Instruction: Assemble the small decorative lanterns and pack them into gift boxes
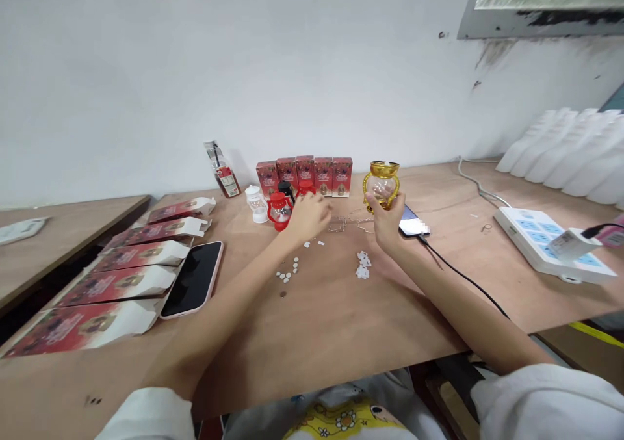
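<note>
Toward the back of the counter [341, 323], my right hand [387, 216] gripped a small gold lantern [381, 183] by its clear globe, lifted so I could see it. My left hand [308, 216] reached, fingers curled, beside the red lantern [279, 209]; whether it held anything I couldn't tell. Red boxes [305, 175] stood behind, their print unreadable.

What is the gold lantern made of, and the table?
The gold lantern in the right hand looks like shiny gold-coloured plastic around a clear globe, since it gleams and you can see through its middle; it may be glass. The table looks like plain plywood: matt, pale brown, with faint grain.
</note>
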Demonstrator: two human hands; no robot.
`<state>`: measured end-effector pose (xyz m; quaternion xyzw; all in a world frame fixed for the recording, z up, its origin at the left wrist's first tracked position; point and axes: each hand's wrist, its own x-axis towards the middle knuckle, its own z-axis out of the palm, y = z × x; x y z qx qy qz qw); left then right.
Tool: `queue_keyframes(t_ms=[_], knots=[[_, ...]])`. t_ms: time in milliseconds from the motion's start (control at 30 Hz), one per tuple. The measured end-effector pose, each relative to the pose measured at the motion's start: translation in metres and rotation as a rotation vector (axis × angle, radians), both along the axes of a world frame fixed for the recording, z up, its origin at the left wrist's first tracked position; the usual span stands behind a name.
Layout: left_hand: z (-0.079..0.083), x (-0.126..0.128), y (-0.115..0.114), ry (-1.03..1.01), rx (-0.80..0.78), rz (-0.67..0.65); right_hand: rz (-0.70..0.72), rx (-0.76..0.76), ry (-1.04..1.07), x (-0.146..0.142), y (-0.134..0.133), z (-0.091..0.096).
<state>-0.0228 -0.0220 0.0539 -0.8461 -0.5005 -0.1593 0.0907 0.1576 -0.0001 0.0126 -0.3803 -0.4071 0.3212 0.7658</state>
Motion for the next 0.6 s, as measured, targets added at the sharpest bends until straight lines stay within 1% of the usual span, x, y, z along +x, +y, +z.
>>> queue_keyframes(t_ms=[33,100,167,267,367,433,533,600], knots=[[-0.006,0.005,0.007,0.052,-0.067,-0.017,-0.022,-0.005,-0.022,0.004,0.004,-0.001],[-0.017,0.013,0.019,0.102,-0.139,-0.030,-0.042,-0.031,-0.072,0.009,0.009,-0.005],[-0.027,0.021,0.025,0.101,-0.167,-0.026,-0.027,-0.048,-0.103,0.009,0.012,-0.009],[-0.035,0.033,0.029,0.077,-0.204,0.005,-0.003,-0.031,-0.106,0.007,0.013,-0.014],[-0.038,0.042,0.033,0.010,-0.234,0.081,-0.022,-0.019,-0.078,0.005,0.013,-0.014],[-0.038,0.044,0.036,-0.059,-0.263,0.132,-0.028,-0.023,-0.020,0.005,0.014,-0.013],[-0.037,0.039,0.041,-0.209,-0.312,0.167,-0.025,-0.032,0.122,0.005,0.016,-0.008],[-0.034,0.032,0.044,-0.347,-0.347,0.163,-0.012,-0.058,0.265,0.006,0.017,-0.006]])
